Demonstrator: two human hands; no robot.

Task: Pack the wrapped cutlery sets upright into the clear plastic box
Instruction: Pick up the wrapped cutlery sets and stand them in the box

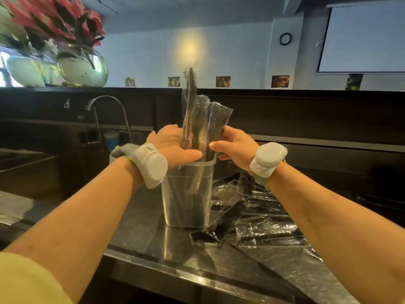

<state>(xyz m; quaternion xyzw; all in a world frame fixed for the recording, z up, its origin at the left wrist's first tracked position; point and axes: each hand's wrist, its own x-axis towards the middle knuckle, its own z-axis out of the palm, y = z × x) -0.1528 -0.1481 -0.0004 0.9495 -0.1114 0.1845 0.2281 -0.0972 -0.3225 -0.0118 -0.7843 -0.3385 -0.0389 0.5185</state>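
Left hand [173,143] wrapping round wrapped cutlery sets [203,119], right hand [236,145] pinching bundle's other side. My fingers [190,155] grasping on both sides, none released. Bundle standing upright in clear plastic box [186,200], tops poking well above rim. Box sitting on desk [142,227] near left edge. Loose sets [252,216] lying flat just right of box, spreading toward front right corner.
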